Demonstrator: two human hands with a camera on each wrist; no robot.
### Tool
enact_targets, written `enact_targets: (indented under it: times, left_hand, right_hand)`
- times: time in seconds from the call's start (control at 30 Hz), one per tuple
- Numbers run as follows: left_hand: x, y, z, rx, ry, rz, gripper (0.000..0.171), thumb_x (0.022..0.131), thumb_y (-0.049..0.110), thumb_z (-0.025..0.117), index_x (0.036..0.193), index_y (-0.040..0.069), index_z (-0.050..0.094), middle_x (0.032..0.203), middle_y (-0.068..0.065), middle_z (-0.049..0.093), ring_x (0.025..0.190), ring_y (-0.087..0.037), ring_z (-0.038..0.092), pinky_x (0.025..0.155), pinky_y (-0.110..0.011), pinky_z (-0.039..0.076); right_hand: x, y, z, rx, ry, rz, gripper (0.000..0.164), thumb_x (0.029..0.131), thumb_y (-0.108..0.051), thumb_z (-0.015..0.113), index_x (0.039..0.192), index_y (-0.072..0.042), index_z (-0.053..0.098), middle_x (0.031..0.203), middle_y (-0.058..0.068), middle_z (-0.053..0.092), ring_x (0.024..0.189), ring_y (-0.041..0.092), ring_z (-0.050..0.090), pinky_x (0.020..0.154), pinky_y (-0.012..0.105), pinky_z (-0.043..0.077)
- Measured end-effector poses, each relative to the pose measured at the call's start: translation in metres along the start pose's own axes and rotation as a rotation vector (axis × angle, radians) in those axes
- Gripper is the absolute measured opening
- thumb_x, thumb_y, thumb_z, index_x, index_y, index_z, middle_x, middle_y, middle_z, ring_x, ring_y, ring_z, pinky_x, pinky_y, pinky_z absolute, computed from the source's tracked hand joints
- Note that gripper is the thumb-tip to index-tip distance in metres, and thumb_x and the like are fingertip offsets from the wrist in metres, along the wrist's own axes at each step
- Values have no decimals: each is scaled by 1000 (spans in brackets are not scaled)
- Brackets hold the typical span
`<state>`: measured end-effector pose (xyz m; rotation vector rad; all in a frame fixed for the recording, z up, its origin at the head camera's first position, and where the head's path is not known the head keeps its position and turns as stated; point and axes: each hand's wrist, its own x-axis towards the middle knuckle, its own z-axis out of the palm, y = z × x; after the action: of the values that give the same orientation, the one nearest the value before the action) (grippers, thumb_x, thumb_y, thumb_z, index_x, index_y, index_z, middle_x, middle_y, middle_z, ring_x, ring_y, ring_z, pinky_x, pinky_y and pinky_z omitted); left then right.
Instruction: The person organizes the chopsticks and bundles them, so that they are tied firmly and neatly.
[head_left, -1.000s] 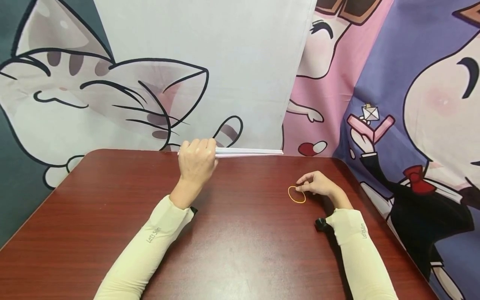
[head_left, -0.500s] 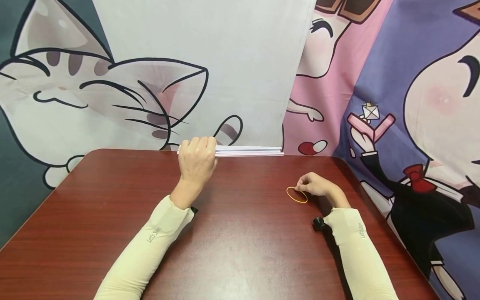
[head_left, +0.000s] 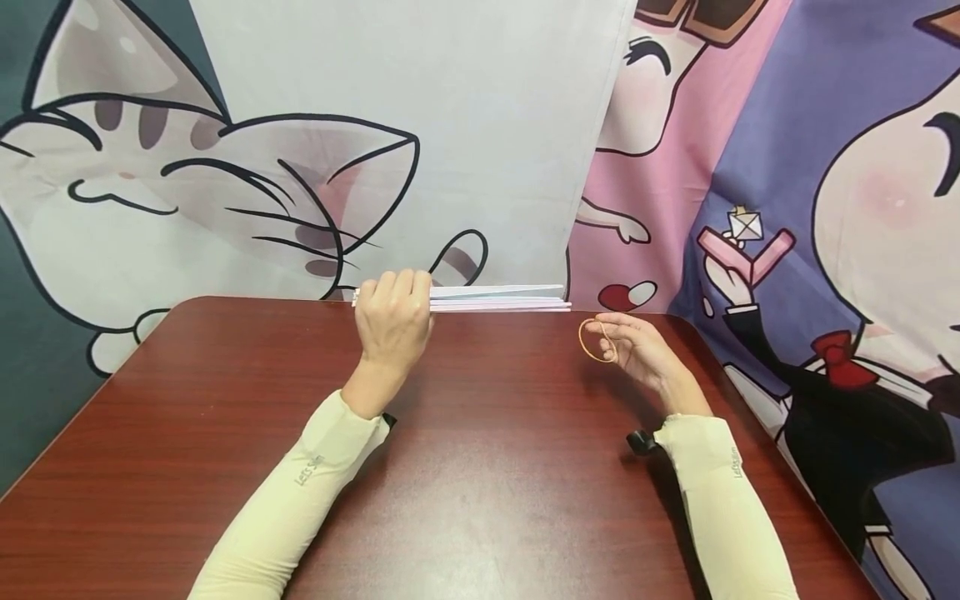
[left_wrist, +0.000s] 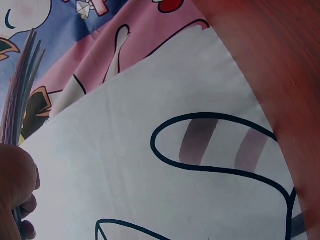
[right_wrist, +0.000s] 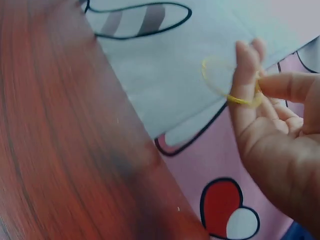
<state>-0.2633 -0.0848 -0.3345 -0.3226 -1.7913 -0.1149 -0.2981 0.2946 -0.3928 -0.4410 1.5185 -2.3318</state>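
My left hand [head_left: 393, 321] grips a bundle of long, thin, pale sticks [head_left: 498, 298] at the far edge of the table. They point right, nearly level, their free ends slightly fanned. Up close in the left wrist view, the sticks [left_wrist: 19, 95] show pinkish and bluish tints; their held ends are mostly hidden. To the right, my right hand [head_left: 647, 357] holds a yellow rubber band [head_left: 581, 337] raised off the table. In the right wrist view the rubber band [right_wrist: 237, 101] passes across a finger, with the thumb against it.
Both hands are over a reddish-brown wooden table [head_left: 465, 467] with rounded far corners. Behind it hangs a printed cartoon cloth [head_left: 495, 150], with another purple cloth panel along the right side. A small dark camera [head_left: 640, 442] sits at my right wrist.
My right hand has risen and turned, lifting the rubber band away from near the tabletop toward the sticks' height. The sticks' free ends have spread a little; my left hand has hardly moved.
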Motion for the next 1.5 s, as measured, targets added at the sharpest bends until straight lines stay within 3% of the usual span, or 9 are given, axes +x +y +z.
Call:
enact_targets:
  times: [0.13,0.27,0.5,0.6,0.73,0.93,1.23,1.5]
  left_hand:
    - [0,0,1,5,4,-10,24,92,8,54,68,7,50,63,-9,49,58,-29,47,58,-41,34]
    - [0,0,1,0,9,-8,24,92,8,54,69,7,50,63,-8,48,58,-29,47,57,-41,34]
    - [-1,0,2,-1,25,-2,24,89,6,55,66,7,47,60,-7,45,56,-29,46,55,-40,33]
    - [-1,-1,2,-1,26,2,24,89,6,55,66,7,47,60,-7,45,55,-29,46,55,-40,33]
    - [-1,-1,3,-3,20,7,24,89,5,54,66,7,47,60,-8,45,55,-29,46,55,-40,33]
    - [-2,0,3,-13,15,5,25,89,6,55,65,7,47,59,-7,45,54,-29,46,54,-40,33]
    - [-3,1,3,-23,17,27,23,87,7,60,67,7,48,59,-7,46,54,-28,45,54,-40,33]
    - [-5,3,6,-31,63,38,28,90,10,59,64,7,48,57,-6,46,51,-27,45,52,-39,32]
  right_hand:
    - [1,-1,11,105,-11,-86,39,98,18,31,106,-5,61,105,11,72,70,16,66,59,22,53]
    - [2,-1,22,128,-5,-143,30,99,13,40,98,-5,63,107,11,73,72,15,66,61,20,52]
    - [3,-8,49,42,32,-205,22,99,0,52,100,-3,74,103,10,74,84,15,69,76,24,55]
    - [4,-11,64,-20,28,-272,17,94,2,61,102,-3,75,101,11,74,93,19,71,83,28,56]
    - [6,-14,80,-126,-1,-379,24,89,10,64,106,-3,75,105,12,74,101,20,70,87,31,55]
    - [10,-13,99,-272,57,-474,35,82,15,68,111,-4,74,106,8,74,106,16,69,86,26,54]
    - [15,-12,105,-278,-15,-574,40,78,13,74,116,6,68,110,16,72,107,21,69,86,25,53]
    - [19,-14,115,-363,24,-576,46,72,23,70,114,4,71,102,10,75,98,18,71,76,24,56]
